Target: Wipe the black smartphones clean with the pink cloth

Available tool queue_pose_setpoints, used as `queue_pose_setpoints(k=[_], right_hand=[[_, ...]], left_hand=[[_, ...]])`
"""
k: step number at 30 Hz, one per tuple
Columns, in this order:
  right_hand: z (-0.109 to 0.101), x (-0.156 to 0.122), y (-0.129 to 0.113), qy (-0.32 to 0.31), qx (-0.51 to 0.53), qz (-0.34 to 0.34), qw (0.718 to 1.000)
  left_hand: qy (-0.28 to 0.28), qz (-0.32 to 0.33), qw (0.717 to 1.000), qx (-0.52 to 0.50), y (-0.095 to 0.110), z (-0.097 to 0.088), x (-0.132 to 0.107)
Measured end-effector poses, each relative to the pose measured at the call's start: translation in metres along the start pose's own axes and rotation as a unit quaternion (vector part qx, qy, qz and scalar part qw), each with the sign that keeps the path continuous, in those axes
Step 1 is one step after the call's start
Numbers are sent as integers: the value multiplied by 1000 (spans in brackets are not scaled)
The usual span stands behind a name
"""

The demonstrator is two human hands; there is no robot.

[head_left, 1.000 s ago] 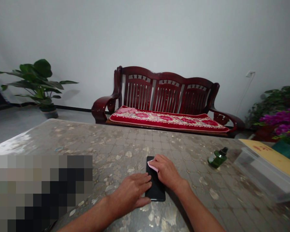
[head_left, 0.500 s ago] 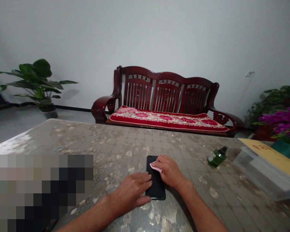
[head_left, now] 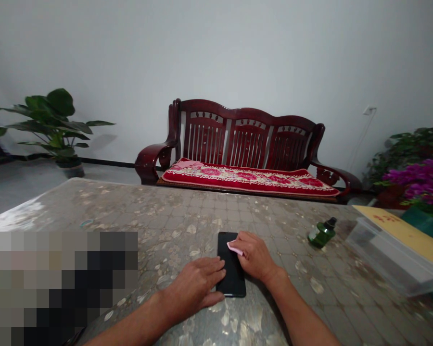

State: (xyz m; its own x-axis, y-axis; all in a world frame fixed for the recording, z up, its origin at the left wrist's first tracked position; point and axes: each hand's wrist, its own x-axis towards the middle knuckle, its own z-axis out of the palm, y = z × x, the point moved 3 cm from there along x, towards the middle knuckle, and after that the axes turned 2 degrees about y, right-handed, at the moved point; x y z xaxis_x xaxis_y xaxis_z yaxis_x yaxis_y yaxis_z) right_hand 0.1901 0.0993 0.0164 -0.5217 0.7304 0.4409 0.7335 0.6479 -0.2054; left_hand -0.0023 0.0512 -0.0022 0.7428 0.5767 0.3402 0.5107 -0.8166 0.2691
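Two bare hands at bottom centre of the frame, both on one black phone (head_left: 231, 274) lying flat, screen up, on the patterned table (head_left: 147, 216). Left hand (head_left: 197, 284) flat and lightly spread, palm on the tabletop, fingertips resting on the phone's left edge. Right hand (head_left: 255, 255) curled, pinching a small pink cloth (head_left: 234, 248) against the upper half of the glass. Guessing at handling: stiff thin slab, light enough for one hand, glossy so probably slippery, glass face likely to crack on a drop or scratch from dragged grit. Best gripped by the two long edges rather than the face, and probably awkward to lift off a flat top without tipping one edge up first. Soft, floppy cloth by the look of it, next to no weight. No logo or text visible on the phone. Pixelated block at lower left, unreadable. Further right, small green bottle (head_left: 321, 234) with a dark cap, seemingly on its side, well apart from the hands, label not legible. Past that at the right edge, clear plastic box (head_left: 389, 262) with a yellow sheet (head_left: 406, 233) on or against its far rim, can't tell which, with a few red marks too small to read. Beyond the table, dark red wooden bench (head_left: 245, 134) with a red floral cushion (head_left: 248, 178) across centre frame, leafy plant (head_left: 50, 120) at upper left, purple flowers (head_left: 420, 178) far right, wall socket (head_left: 368, 110) upper right.
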Motion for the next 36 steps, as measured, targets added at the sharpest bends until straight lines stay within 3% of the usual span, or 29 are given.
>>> queue_pose_setpoints(k=[4,9,16,21,27,33,36], right_hand=[[1,-1,1,14,-22,23,999],[5,-2,-7,-23,1,-50,998],[0,0,-2,14,-14,23,1000],[4,-1,-9,-26,12,-44,999],[5,4,-3,7,-14,33,999],[8,1,-12,-35,3,-47,998],[7,2,-12,-18,6,-35,999]], left_hand=[[-11,4,1000,14,1,0,1],[-1,20,999,24,1,2,1],[25,39,999,26,1,3,-1],[39,38,998,26,0,7,-2],[51,51,997,19,0,8,-3],[81,77,993,25,3,9,-4],[89,86,992,26,4,10,-4]])
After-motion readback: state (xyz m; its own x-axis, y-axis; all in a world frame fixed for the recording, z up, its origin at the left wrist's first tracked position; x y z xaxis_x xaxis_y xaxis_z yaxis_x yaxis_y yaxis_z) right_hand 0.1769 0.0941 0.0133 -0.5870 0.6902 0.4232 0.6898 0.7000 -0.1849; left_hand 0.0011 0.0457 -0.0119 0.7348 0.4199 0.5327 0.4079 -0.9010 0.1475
